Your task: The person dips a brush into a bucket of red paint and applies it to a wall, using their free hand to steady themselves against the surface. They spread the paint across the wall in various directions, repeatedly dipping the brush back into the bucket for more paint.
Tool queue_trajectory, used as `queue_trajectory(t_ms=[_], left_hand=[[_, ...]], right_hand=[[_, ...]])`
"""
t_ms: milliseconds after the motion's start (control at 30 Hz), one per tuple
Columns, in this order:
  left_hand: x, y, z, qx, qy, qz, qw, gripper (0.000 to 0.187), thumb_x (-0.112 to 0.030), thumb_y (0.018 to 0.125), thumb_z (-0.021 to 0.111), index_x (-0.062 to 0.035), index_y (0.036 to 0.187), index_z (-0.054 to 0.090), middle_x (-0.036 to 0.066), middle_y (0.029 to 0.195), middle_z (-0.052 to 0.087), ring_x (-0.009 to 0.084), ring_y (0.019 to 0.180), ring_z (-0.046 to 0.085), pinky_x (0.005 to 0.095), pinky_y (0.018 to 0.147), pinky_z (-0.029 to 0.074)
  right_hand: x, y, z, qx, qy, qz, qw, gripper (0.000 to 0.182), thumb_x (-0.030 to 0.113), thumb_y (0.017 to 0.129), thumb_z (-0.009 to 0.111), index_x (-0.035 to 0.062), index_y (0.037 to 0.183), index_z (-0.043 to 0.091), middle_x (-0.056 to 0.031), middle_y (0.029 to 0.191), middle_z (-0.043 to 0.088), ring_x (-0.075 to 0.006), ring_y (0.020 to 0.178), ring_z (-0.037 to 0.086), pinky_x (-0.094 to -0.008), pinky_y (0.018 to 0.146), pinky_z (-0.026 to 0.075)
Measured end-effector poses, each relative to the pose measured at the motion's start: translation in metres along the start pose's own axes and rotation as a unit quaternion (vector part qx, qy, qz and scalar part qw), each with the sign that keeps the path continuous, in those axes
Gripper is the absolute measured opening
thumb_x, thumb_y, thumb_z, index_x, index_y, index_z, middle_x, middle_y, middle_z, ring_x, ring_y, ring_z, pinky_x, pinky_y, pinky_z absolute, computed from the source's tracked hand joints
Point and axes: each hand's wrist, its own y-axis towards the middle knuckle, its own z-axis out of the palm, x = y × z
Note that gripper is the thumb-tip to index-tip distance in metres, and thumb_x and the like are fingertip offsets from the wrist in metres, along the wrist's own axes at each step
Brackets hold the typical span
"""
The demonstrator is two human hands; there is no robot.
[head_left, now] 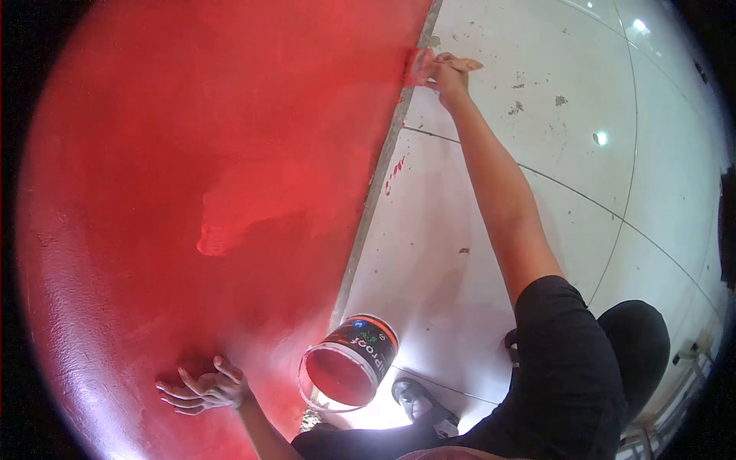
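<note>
My right hand [451,77] is closed around a paintbrush [466,64] with a wooden handle. Its red-smeared bristle end meets the lower edge of the red wall [307,115]; the bristles are blurred. Lower left, my left hand [203,389] has its fingers spread, near or against the red surface, and holds nothing. Between my arms a paint bucket [376,343] with a black printed label stands close to the wall, its open mouth showing red paint inside. A brighter, wet-looking red patch [230,218] lies mid-wall.
White floor tiles [567,207] with dark joints, dirt flecks and red paint spots [394,175] lie to the right. A grey strip [376,184] runs along the wall's base. My sandalled foot [422,402] is beside the bucket. Metal-looking objects [694,353] stand at the lower right.
</note>
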Motion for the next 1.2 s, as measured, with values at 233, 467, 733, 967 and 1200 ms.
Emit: queue_trajectory(t_ms=[233,467,733,967,1200], left_hand=[[0.002,-0.005,-0.001,0.018,0.009,0.002,1.000,0.070,-0.068,0.103,0.032,-0.0146,0.148,0.034,0.027,0.163,0.028,0.0433,0.153,0.017,0.0602,0.120,0.007],[0.003,-0.003,-0.004,0.021,-0.010,-0.021,0.999,0.072,-0.070,0.100,0.037,-0.0165,0.148,0.039,0.024,0.166,0.025,0.0443,0.153,0.020,0.0618,0.120,0.006],[0.001,-0.001,-0.012,0.051,-0.018,-0.015,0.998,0.077,-0.071,0.099,0.036,-0.0175,0.154,0.030,0.027,0.163,0.028,0.0469,0.152,0.021,0.0649,0.120,0.004],[-0.002,-0.003,-0.011,0.051,-0.048,-0.041,0.997,0.080,-0.074,0.099,0.036,-0.0175,0.155,0.029,0.029,0.164,0.022,0.0451,0.152,0.020,0.0656,0.119,0.004],[0.003,-0.001,-0.019,0.058,-0.104,-0.051,0.992,0.079,-0.069,0.099,0.044,-0.0156,0.155,0.025,0.030,0.167,0.015,0.0419,0.156,0.014,0.0624,0.120,-0.005]], right_hand=[[0.122,-0.039,0.088,0.224,0.162,-0.155,0.948,0.008,0.010,0.096,0.064,0.0076,0.099,0.057,-0.0080,0.091,0.068,-0.0198,0.075,0.069,-0.0362,0.065,0.058],[0.109,-0.029,0.109,0.257,0.268,-0.161,0.914,0.019,0.012,0.096,0.063,0.0112,0.110,0.050,-0.0092,0.101,0.067,-0.0224,0.087,0.070,-0.0370,0.071,0.059],[0.034,-0.057,0.036,0.015,0.050,0.007,0.999,0.008,0.018,0.100,0.053,0.0158,0.103,0.045,-0.0087,0.096,0.065,-0.0229,0.089,0.070,-0.0360,0.074,0.060],[0.296,-0.107,0.249,0.254,0.153,-0.192,0.935,0.028,0.025,0.106,0.050,0.0033,0.096,0.064,-0.0090,0.088,0.069,-0.0228,0.076,0.067,-0.0370,0.068,0.058],[0.299,-0.086,0.265,0.342,0.254,-0.187,0.885,0.031,0.037,0.109,0.046,0.0103,0.109,0.063,-0.0039,0.096,0.069,-0.0209,0.079,0.067,-0.0374,0.073,0.058]])
